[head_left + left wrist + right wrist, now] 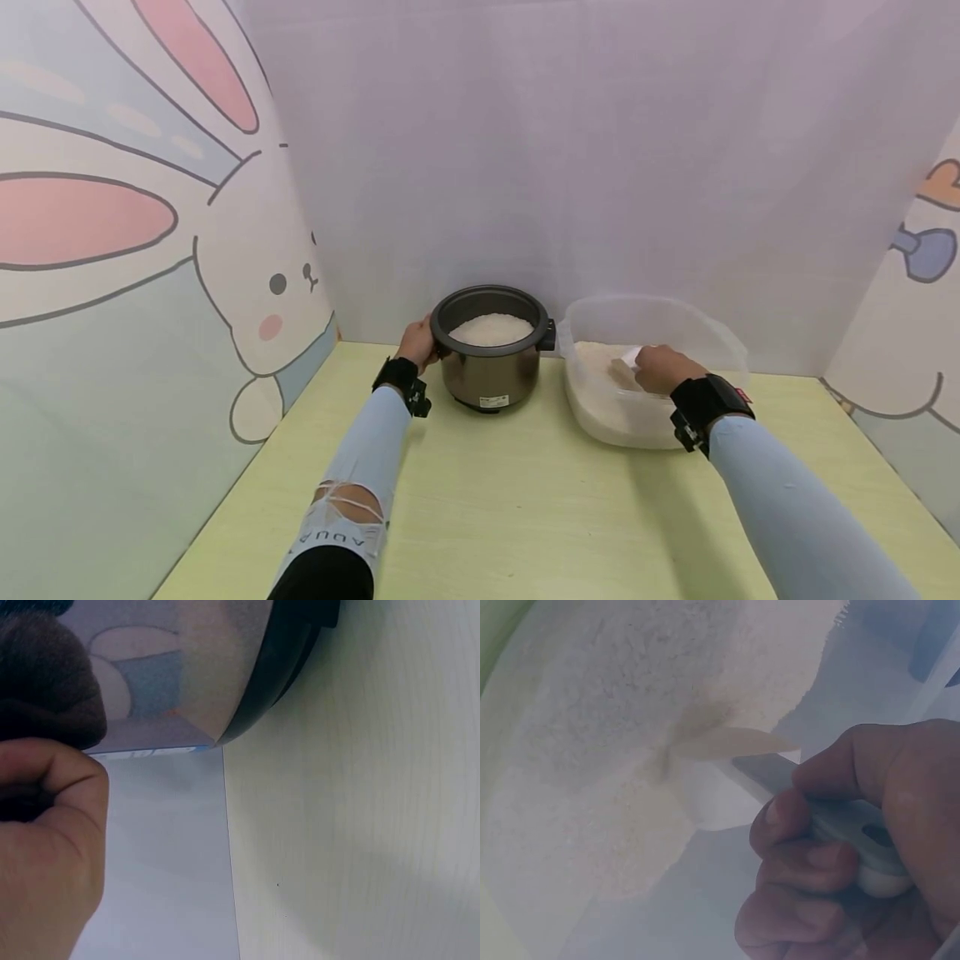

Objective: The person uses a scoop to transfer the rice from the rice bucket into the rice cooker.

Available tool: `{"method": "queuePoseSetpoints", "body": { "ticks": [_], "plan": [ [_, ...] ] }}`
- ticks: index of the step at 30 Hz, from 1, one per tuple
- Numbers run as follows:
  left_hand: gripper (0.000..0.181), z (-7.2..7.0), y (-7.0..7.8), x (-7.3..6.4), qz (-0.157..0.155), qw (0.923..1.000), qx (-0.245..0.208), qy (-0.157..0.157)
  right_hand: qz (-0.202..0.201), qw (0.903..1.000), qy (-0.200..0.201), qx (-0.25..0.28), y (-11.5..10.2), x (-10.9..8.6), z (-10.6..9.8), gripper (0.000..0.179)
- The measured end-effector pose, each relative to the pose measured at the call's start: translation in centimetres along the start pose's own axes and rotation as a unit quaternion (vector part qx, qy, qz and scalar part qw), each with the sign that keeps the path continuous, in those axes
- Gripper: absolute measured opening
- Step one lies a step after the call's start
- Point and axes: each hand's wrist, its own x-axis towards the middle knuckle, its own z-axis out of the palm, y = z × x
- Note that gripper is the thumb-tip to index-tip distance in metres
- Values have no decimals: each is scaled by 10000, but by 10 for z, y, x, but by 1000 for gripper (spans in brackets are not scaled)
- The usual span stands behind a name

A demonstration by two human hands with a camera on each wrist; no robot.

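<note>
A dark, lidless rice cooker (487, 377) stands at the back of the table with white rice (491, 330) heaped inside. My left hand (417, 345) grips its left handle, with the curled fingers partly out of sight; the cooker's glossy side (217, 667) fills the top of the left wrist view. Just to the right sits a clear plastic tub (611, 429) holding more rice (592, 780). My right hand (666, 369) reaches inside it, fingers wrapped around the grey handle of a scoop (720, 799). The scoop's front end is dug into the rice.
The pale yellow tabletop (517, 517) spreads out in front of both vessels. A plain whitish curtain (555, 167) hangs close behind them. Panels printed with cartoon rabbits (247, 308) border the left and right sides. The cooker's right handle (548, 335) nearly meets the tub's rim.
</note>
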Motion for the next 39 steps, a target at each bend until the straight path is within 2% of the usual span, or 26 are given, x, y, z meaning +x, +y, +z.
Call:
{"method": "queuePoseSetpoints", "body": {
  "ticks": [7, 12, 23, 27, 39],
  "plan": [
    [47, 0, -5, 8, 51, 9999, 109, -42, -232, 9988, -151, 416, 8, 2, 2, 36],
    [46, 0, -2, 4, 91, 9999, 117, -45, -297, 9978, -244, 531, 13, 6, 2, 36],
    [47, 1, 3, -5, 60, 10000, 38, -51, -693, 9895, -420, 1195, 14, 7, 2, 34],
    [47, 1, 2, -5, 41, 10000, 2, -40, -810, 9864, -573, 1313, 13, 8, -1, 25],
    [47, -1, -2, 1, 34, 9999, 158, -29, -943, 9833, -698, 1394, 4, 6, -5, 25]
  ]
}}
